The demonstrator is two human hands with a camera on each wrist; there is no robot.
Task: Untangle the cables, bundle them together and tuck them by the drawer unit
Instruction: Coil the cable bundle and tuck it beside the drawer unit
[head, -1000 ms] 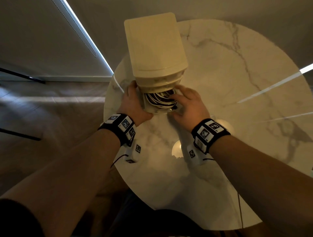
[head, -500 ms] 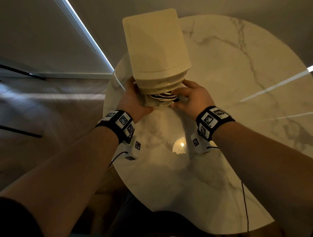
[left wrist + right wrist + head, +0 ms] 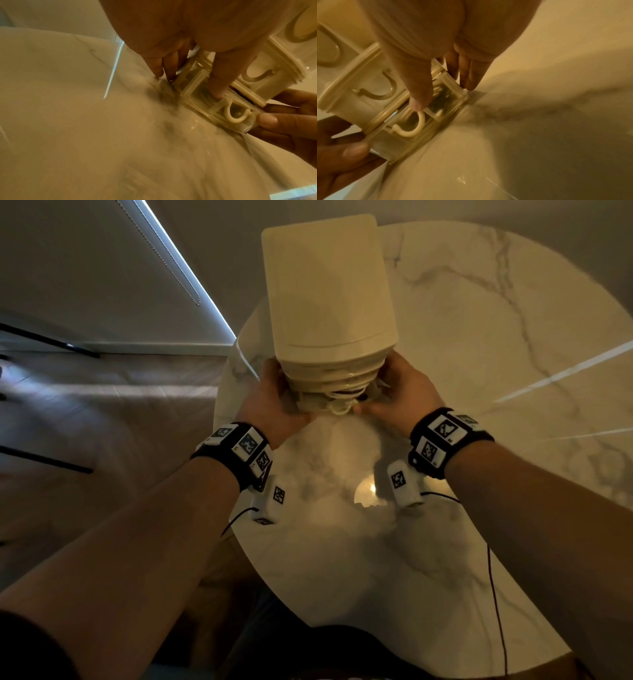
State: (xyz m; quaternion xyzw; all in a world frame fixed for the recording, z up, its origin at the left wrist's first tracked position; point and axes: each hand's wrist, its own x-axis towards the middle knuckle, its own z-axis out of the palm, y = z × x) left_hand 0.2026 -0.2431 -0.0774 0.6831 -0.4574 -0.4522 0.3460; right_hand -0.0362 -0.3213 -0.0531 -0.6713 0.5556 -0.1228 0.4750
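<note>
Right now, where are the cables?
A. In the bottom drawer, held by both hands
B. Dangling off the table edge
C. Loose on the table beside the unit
A: cables lie inside the bottom drawer, held by left hand and right hand.

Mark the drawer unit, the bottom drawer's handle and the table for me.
drawer unit (image 3: 325,292), head view, flat top panel.
drawer handle (image 3: 412,128), right wrist view, curved loop.
table (image 3: 479,371), head view, bare marble.

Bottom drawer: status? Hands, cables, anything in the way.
Left hand and right hand both grip the clear bottom drawer of the drawer unit. Drawer nearly shut, cables coiled inside. Nothing blocking on the marble table.
</note>
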